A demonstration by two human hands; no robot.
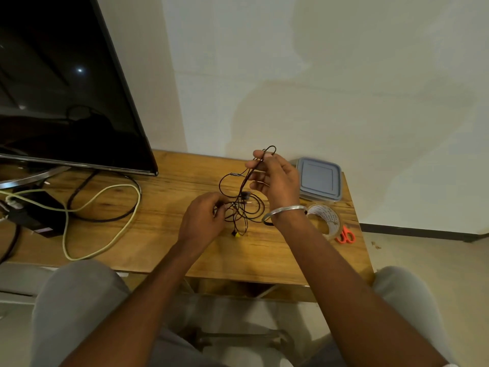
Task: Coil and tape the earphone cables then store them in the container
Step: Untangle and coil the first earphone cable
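The right hand (275,178) is held up, its fingers curled round a fold of the black earphone cable (244,181), a small loop poking out above the fingertips, likely the start of a coil; the left hand (203,218) sits lower, fingertips pinching the tangled slack, seemingly to feed it upward; a yellow earbud (237,234) lies below those fingers, at the table (172,234); beyond the right knuckles wait the lidded container (318,178), tape roll (326,218) and scissors (346,235), handy for later.

Silver bangle (284,211), grey trousers (76,300)
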